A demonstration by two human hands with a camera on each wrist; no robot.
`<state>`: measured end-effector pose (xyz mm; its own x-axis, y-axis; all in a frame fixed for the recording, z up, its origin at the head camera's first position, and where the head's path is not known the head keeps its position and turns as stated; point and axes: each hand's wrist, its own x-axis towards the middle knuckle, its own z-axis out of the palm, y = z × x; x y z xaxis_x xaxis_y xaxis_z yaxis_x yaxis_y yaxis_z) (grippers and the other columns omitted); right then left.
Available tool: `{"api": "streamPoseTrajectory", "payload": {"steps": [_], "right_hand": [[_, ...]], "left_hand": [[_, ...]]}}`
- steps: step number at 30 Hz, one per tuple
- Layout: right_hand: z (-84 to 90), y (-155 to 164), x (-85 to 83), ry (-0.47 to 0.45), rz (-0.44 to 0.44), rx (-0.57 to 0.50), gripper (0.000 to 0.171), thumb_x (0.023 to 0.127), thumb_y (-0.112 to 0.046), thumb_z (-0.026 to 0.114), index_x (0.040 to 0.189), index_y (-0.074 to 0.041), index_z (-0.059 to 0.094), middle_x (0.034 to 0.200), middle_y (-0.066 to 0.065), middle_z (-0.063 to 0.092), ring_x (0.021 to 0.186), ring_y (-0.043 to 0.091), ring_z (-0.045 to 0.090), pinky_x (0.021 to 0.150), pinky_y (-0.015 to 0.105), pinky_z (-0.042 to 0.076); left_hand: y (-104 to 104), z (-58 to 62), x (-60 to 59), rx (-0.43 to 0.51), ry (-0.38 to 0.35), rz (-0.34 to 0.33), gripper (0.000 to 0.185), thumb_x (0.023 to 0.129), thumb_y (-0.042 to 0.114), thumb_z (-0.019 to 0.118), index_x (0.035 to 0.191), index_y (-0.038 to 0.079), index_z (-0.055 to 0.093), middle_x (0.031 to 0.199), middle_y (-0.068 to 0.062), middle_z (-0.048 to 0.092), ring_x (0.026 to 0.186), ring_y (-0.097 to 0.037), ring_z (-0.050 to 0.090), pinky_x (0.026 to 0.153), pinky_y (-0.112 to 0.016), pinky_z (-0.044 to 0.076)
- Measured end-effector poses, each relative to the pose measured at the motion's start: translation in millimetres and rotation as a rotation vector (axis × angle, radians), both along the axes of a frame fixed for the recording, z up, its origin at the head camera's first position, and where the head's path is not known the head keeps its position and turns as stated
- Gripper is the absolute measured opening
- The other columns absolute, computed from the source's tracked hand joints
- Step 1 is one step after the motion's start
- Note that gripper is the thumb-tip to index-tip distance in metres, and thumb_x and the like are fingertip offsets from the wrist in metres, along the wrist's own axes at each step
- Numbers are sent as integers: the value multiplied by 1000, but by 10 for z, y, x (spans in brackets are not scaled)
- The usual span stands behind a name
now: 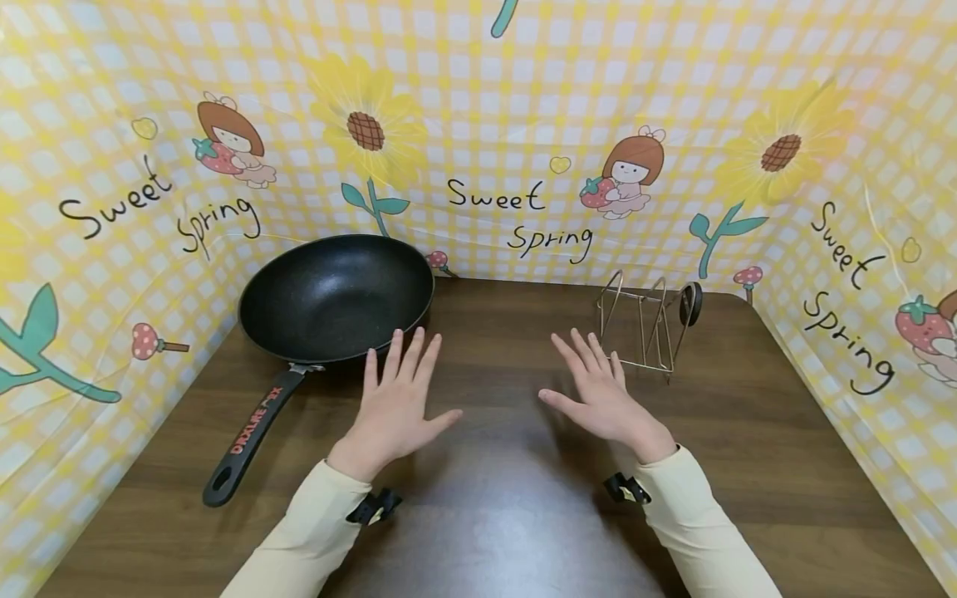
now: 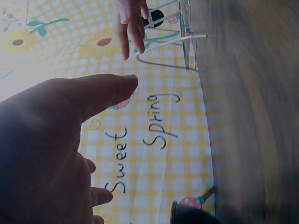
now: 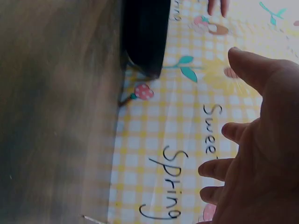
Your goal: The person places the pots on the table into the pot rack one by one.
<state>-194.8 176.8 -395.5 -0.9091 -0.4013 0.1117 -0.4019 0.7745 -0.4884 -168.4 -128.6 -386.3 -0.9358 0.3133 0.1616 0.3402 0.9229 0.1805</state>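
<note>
A black frying pan (image 1: 336, 299) stands at the back left of the table, its handle (image 1: 250, 440) pointing toward the front left. The left hand (image 1: 396, 415), fingers spread and straight, hovers just in front of the pan's near rim and holds nothing. Over the middle right, the right hand (image 1: 601, 403) is spread out too, with nothing in it. Beyond its fingertips stands a wire rack (image 1: 643, 324) with a round black disc (image 1: 691, 304) at its right end. In the right wrist view, the pan (image 3: 147, 37) appears as a dark upright shape at the top.
The brown wooden table (image 1: 493, 515) is bordered at the back and both sides by a yellow checked cloth (image 1: 493, 108) with printed flowers and lettering. Each wrist carries a small black device (image 1: 374, 507) near the cream sleeve (image 1: 306, 531).
</note>
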Motion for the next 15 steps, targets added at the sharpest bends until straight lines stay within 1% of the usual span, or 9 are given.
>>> {"api": "streamPoseTrajectory", "payload": {"steps": [8, 11, 15], "right_hand": [[-83, -174, -11, 31, 87, 41, 80, 97, -49, 58, 159, -16, 21, 165, 16, 7, 150, 38, -2, 111, 69, -2], [-104, -239, -5, 24, 121, 56, 79, 97, -50, 57, 159, -16, 21, 165, 15, 7, 150, 37, -1, 112, 67, -2], [-131, -347, 2, 12, 164, 81, 78, 98, -52, 55, 160, -18, 20, 165, 13, 6, 151, 34, -2, 113, 65, -2]], "left_hand": [[-339, 66, 195, -14, 28, 66, 102, 88, 54, 68, 159, 6, 14, 163, -21, 11, 149, -44, 1, 113, -67, 2], [-474, 76, 259, 5, 44, 91, 101, 87, 51, 70, 158, 5, 15, 162, -24, 14, 148, -46, 3, 112, -69, 2], [-660, 87, 333, 25, 40, 127, 101, 87, 48, 70, 158, 4, 14, 161, -26, 14, 147, -47, 1, 110, -70, 0]]}}
